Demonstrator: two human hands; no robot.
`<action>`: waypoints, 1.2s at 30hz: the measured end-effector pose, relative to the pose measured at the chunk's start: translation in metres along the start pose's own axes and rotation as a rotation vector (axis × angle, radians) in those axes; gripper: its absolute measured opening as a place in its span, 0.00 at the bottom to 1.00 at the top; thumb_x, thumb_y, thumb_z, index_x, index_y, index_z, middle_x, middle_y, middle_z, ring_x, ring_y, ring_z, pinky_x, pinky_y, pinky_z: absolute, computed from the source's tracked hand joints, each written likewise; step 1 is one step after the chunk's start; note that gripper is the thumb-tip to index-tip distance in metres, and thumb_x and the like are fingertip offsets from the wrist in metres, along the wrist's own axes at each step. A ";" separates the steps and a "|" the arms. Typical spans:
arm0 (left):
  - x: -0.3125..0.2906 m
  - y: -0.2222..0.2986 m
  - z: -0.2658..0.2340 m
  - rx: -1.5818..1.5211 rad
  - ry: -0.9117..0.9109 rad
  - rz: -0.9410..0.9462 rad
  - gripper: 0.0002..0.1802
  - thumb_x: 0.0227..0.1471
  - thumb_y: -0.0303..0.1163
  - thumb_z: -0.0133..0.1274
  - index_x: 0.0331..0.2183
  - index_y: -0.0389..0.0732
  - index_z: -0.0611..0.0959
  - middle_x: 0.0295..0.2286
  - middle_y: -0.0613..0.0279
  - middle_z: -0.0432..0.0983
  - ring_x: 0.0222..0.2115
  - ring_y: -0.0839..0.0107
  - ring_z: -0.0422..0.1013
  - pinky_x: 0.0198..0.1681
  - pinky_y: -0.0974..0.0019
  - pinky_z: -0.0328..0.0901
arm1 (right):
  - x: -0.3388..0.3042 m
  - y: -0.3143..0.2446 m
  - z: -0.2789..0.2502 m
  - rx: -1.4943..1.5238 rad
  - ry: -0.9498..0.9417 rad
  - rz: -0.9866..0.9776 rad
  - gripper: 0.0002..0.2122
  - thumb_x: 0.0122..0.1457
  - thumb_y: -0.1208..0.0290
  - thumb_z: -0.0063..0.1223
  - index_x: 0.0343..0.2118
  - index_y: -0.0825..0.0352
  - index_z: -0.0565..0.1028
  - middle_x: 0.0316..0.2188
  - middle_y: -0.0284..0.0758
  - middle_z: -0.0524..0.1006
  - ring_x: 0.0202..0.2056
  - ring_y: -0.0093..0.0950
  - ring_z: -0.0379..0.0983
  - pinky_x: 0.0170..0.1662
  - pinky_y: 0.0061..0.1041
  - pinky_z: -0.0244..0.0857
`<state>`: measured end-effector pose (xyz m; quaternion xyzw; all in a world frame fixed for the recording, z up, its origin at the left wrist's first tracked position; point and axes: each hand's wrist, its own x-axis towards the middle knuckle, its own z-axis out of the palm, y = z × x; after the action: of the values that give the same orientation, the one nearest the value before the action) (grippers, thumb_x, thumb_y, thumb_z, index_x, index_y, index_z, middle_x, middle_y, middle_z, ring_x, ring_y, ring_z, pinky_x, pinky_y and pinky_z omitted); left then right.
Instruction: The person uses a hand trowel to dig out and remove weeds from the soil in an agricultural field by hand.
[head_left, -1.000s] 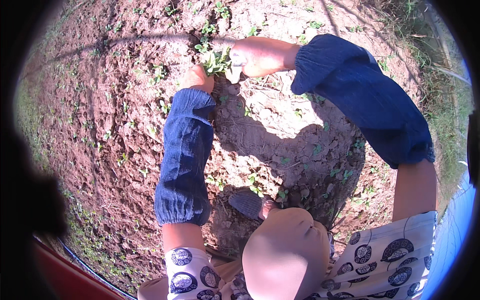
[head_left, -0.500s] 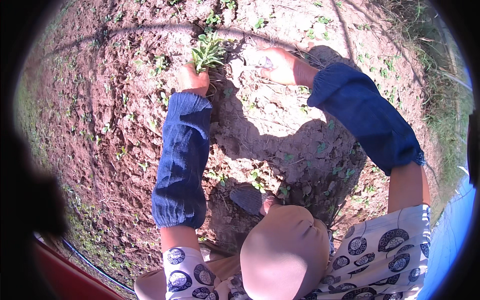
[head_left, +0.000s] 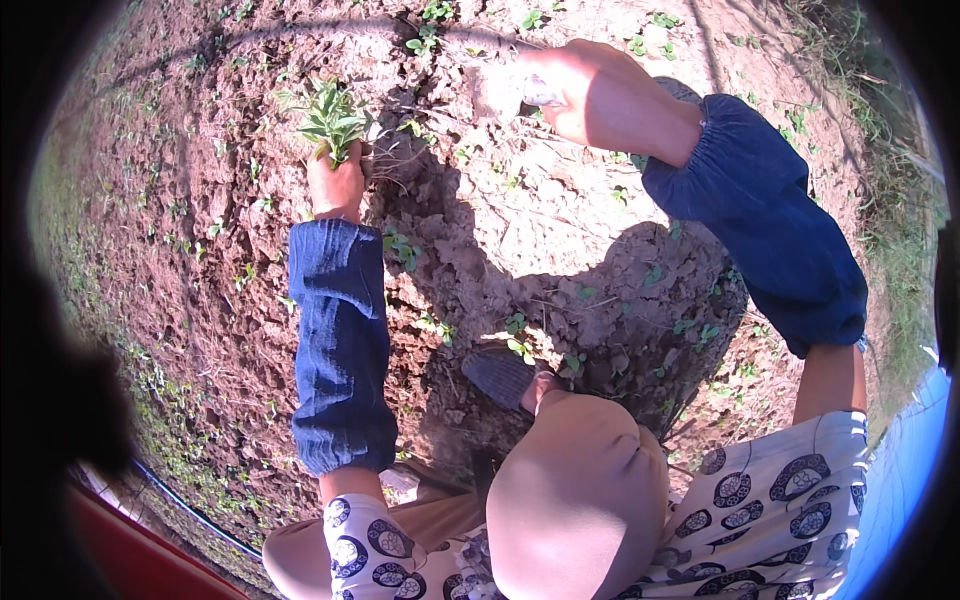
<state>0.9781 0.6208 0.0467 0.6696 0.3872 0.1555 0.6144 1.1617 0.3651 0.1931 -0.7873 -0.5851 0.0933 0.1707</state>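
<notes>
At eleven o'clock on the soil (head_left: 560,230), left hand (head_left: 336,185) clutched a weed bunch (head_left: 330,118); right hand (head_left: 590,95) possibly pinched something pale. Loose stems might have slipped out.

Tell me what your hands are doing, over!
Left hand gripping green weeds. Right hand raised, apparently holding something pale. Clumpy soil underneath.

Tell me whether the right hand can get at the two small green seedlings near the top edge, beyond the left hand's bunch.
Probably yes. The right hand hangs above bare, cloddy soil just right of the small seedlings, with only open ground between. The left hand, gripping a leafy bunch, sits lower and left, out of that path.
</notes>
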 end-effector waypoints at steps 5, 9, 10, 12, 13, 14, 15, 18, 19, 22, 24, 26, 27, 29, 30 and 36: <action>0.008 -0.008 0.034 0.734 -0.078 0.408 0.18 0.43 0.34 0.59 0.38 0.36 0.79 0.31 0.49 0.77 0.35 0.55 0.74 0.38 0.60 0.67 | 0.017 0.015 0.016 0.189 -0.109 -0.049 0.16 0.47 0.76 0.53 0.42 0.69 0.71 0.27 0.47 0.73 0.29 0.40 0.72 0.33 0.35 0.66; 0.004 0.021 0.077 0.887 -0.179 0.268 0.26 0.41 0.37 0.59 0.45 0.45 0.75 0.32 0.49 0.77 0.36 0.54 0.74 0.40 0.58 0.67 | 0.048 0.021 0.006 0.026 -0.335 0.033 0.11 0.46 0.77 0.51 0.35 0.70 0.71 0.25 0.47 0.73 0.28 0.41 0.72 0.32 0.36 0.66; -0.001 0.030 0.073 0.997 -0.161 0.275 0.26 0.41 0.31 0.55 0.46 0.48 0.75 0.33 0.49 0.77 0.37 0.52 0.73 0.40 0.56 0.67 | 0.060 0.020 0.008 0.005 -0.360 0.035 0.10 0.45 0.77 0.50 0.33 0.71 0.71 0.25 0.47 0.73 0.27 0.41 0.72 0.32 0.36 0.66; -0.002 0.036 0.071 1.033 -0.168 0.243 0.27 0.39 0.26 0.51 0.46 0.49 0.75 0.33 0.49 0.77 0.37 0.52 0.73 0.40 0.56 0.67 | 0.081 0.034 0.022 0.088 -0.402 -0.059 0.08 0.45 0.78 0.49 0.29 0.73 0.68 0.21 0.45 0.71 0.22 0.38 0.70 0.27 0.35 0.63; 0.000 0.027 0.074 1.004 -0.147 0.329 0.26 0.39 0.24 0.49 0.45 0.49 0.76 0.32 0.48 0.77 0.36 0.51 0.73 0.40 0.55 0.67 | 0.086 0.035 0.025 0.170 -0.416 -0.051 0.08 0.45 0.78 0.49 0.29 0.73 0.68 0.20 0.44 0.71 0.22 0.37 0.69 0.27 0.35 0.62; 0.000 0.025 0.077 0.975 -0.145 0.377 0.24 0.39 0.23 0.48 0.44 0.47 0.77 0.31 0.47 0.77 0.35 0.51 0.74 0.39 0.54 0.67 | 0.091 0.034 0.028 0.251 -0.431 -0.042 0.08 0.44 0.78 0.49 0.29 0.73 0.68 0.19 0.43 0.70 0.21 0.35 0.68 0.26 0.35 0.61; 0.000 0.022 0.077 0.999 -0.143 0.378 0.24 0.39 0.23 0.48 0.43 0.47 0.77 0.30 0.47 0.77 0.34 0.51 0.74 0.38 0.54 0.67 | 0.100 0.031 0.034 0.208 -0.488 -0.023 0.09 0.45 0.77 0.50 0.30 0.73 0.68 0.21 0.44 0.72 0.23 0.34 0.70 0.27 0.35 0.62; 0.002 0.015 0.076 0.963 -0.117 0.382 0.21 0.38 0.24 0.49 0.40 0.45 0.79 0.29 0.46 0.77 0.33 0.50 0.74 0.38 0.53 0.67 | 0.106 0.036 0.043 0.226 -0.421 -0.042 0.10 0.45 0.76 0.52 0.32 0.72 0.69 0.22 0.44 0.73 0.26 0.35 0.71 0.29 0.34 0.64; 0.001 0.012 0.074 0.918 -0.103 0.376 0.20 0.38 0.25 0.50 0.39 0.45 0.79 0.29 0.46 0.77 0.33 0.50 0.74 0.38 0.53 0.67 | 0.106 0.035 0.045 0.099 -0.405 0.024 0.11 0.45 0.75 0.53 0.32 0.71 0.70 0.25 0.44 0.74 0.29 0.36 0.72 0.32 0.33 0.65; 0.003 0.004 0.073 0.777 -0.061 0.363 0.21 0.37 0.24 0.52 0.40 0.40 0.79 0.29 0.45 0.77 0.33 0.50 0.74 0.39 0.55 0.67 | 0.089 0.043 0.043 0.168 -0.447 0.066 0.12 0.47 0.73 0.54 0.36 0.70 0.71 0.30 0.43 0.75 0.31 0.37 0.73 0.36 0.32 0.66; 0.000 0.002 0.060 0.732 -0.006 0.317 0.23 0.36 0.24 0.54 0.41 0.38 0.79 0.29 0.45 0.77 0.34 0.51 0.74 0.40 0.56 0.67 | 0.074 0.048 0.059 0.288 -0.382 0.109 0.15 0.50 0.73 0.55 0.42 0.67 0.72 0.33 0.41 0.76 0.36 0.31 0.74 0.42 0.28 0.66; 0.010 -0.011 0.062 0.591 -0.006 0.349 0.22 0.37 0.22 0.55 0.41 0.33 0.78 0.30 0.47 0.78 0.33 0.58 0.75 0.41 0.60 0.67 | 0.056 0.062 0.079 0.460 -0.296 0.168 0.15 0.50 0.73 0.55 0.42 0.66 0.72 0.33 0.40 0.76 0.38 0.30 0.73 0.43 0.27 0.66; 0.009 -0.009 0.064 0.466 -0.004 0.356 0.21 0.38 0.22 0.56 0.41 0.32 0.78 0.31 0.48 0.78 0.33 0.60 0.75 0.42 0.61 0.67 | 0.051 0.061 0.080 0.426 -0.256 0.142 0.15 0.50 0.73 0.54 0.42 0.66 0.72 0.33 0.40 0.76 0.38 0.30 0.73 0.43 0.28 0.66; 0.017 -0.019 0.068 -0.170 0.012 0.269 0.17 0.42 0.20 0.55 0.39 0.35 0.77 0.28 0.54 0.77 0.30 0.65 0.74 0.36 0.67 0.67 | 0.041 0.058 0.078 0.358 -0.175 0.088 0.14 0.51 0.73 0.53 0.43 0.67 0.71 0.32 0.41 0.76 0.38 0.30 0.73 0.43 0.28 0.66; 0.024 -0.035 0.065 -0.669 0.024 0.155 0.13 0.46 0.19 0.53 0.38 0.37 0.77 0.25 0.60 0.76 0.27 0.68 0.73 0.31 0.71 0.67 | 0.041 0.053 0.077 0.338 -0.226 0.106 0.14 0.51 0.74 0.53 0.43 0.67 0.71 0.32 0.41 0.75 0.37 0.31 0.73 0.43 0.28 0.66; -0.010 0.029 0.001 -0.210 0.219 -0.016 0.04 0.54 0.28 0.51 0.31 0.38 0.76 0.21 0.67 0.72 0.13 0.81 0.61 0.13 0.76 0.55 | 0.039 0.014 0.011 0.113 -0.218 0.130 0.14 0.50 0.75 0.52 0.41 0.67 0.71 0.30 0.44 0.74 0.31 0.35 0.73 0.33 0.32 0.66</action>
<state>0.9817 0.6141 0.0767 0.5777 0.4388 0.2623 0.6363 1.1821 0.4002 0.1796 -0.7979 -0.5418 0.2216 0.1438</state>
